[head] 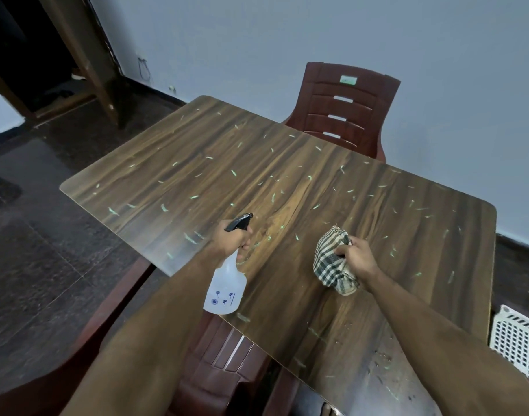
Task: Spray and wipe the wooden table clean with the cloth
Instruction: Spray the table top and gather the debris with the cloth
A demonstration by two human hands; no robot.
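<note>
The wooden table (197, 163) fills the middle of the view, strewn with small pale green scraps and some dark crumbs near its front right. My left hand (231, 240) grips the neck of a translucent white spray bottle (225, 288) with a black nozzle pointing away over the tabletop. My right hand (358, 255) holds a bunched green-and-cream checked cloth (332, 259) that lies on the table, right of the bottle.
A dark red plastic chair (344, 112) stands at the table's far side against the pale wall. Another red chair (224, 352) is tucked under the near edge. A white lattice crate (517, 340) sits on the floor at right. Dark floor and a doorway lie to the left.
</note>
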